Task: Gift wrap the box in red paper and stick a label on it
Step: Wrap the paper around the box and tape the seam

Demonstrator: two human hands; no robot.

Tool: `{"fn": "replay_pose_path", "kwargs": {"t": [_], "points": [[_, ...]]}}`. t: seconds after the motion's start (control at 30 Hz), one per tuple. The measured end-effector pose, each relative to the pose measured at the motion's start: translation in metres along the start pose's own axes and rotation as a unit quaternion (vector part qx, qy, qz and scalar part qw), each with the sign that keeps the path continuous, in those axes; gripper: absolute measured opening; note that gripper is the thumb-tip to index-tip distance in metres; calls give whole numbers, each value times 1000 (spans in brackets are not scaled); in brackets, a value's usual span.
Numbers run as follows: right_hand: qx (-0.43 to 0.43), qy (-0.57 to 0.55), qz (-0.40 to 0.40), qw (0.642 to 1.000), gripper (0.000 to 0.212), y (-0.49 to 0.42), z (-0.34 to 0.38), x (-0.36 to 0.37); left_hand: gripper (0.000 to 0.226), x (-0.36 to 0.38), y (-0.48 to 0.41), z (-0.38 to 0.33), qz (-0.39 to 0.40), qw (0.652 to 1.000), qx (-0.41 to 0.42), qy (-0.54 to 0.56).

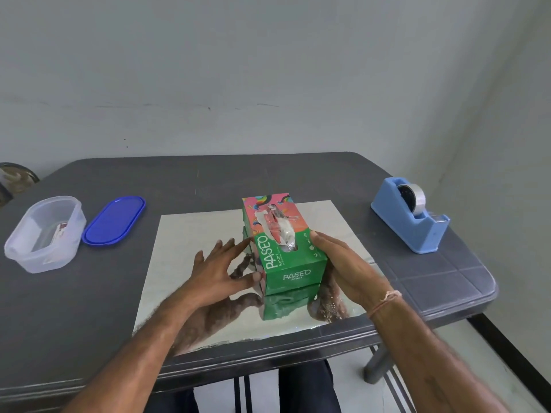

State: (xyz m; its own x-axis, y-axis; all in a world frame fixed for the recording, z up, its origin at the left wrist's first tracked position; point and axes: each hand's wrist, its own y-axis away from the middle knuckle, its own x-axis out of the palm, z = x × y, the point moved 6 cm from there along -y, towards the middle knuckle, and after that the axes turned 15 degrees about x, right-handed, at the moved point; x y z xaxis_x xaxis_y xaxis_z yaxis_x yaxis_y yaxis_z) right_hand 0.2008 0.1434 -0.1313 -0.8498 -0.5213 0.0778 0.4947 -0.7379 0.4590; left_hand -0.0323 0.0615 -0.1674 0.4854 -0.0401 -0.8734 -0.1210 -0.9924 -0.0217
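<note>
Head view, left side first: clear tub [44, 234] with a small printed slip [61, 235] inside, on dark table [89, 293]; blue lid [114, 220] just beside. Mid-table, reflective silver sheet [190, 234] lying flat, green tissue box [283, 242] standing on it. Left hand [220, 269] spread wide, fingers straight, thumb tip touching box's near left corner. Right hand [343, 263] flat, fingers together, pressed along box's right side. Far right, blue tape dispenser [410, 214] with 1 roll.
</note>
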Motion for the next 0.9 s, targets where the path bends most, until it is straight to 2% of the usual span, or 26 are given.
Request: {"fn": "replay_pose_path", "kwargs": {"t": [0.2,0.3,0.4,0.53,0.63,0.73,0.8,0.87,0.9], "points": [[-6,12,-7,1000,35,9,7,5,135,-2,-1,0,16,1000,-7,15],[-2,10,-28,1000,32,9,11,1,128,-7,2,-4,8,995,-6,103],[42,-44,-51,997,35,5,9,-1,118,-13,1,-6,-14,982,-18,187],[90,-75,-67,991,42,2,2,3,124,-15,2,-8,-11,980,-11,197],[74,-84,-95,989,38,8,17,-2,120,-14,5,-6,-21,979,-13,202],[-36,43,-171,984,30,22,57,-17,107,-12,5,-1,-42,971,-22,234],[-119,200,-254,939,40,34,83,-18,90,-13,5,-1,-50,968,-30,243],[-144,396,-343,839,57,42,95,-1,71,-12,5,2,-64,962,-38,264],[-151,476,-361,787,65,43,93,12,63,-11,6,4,-76,955,-38,283]]}}
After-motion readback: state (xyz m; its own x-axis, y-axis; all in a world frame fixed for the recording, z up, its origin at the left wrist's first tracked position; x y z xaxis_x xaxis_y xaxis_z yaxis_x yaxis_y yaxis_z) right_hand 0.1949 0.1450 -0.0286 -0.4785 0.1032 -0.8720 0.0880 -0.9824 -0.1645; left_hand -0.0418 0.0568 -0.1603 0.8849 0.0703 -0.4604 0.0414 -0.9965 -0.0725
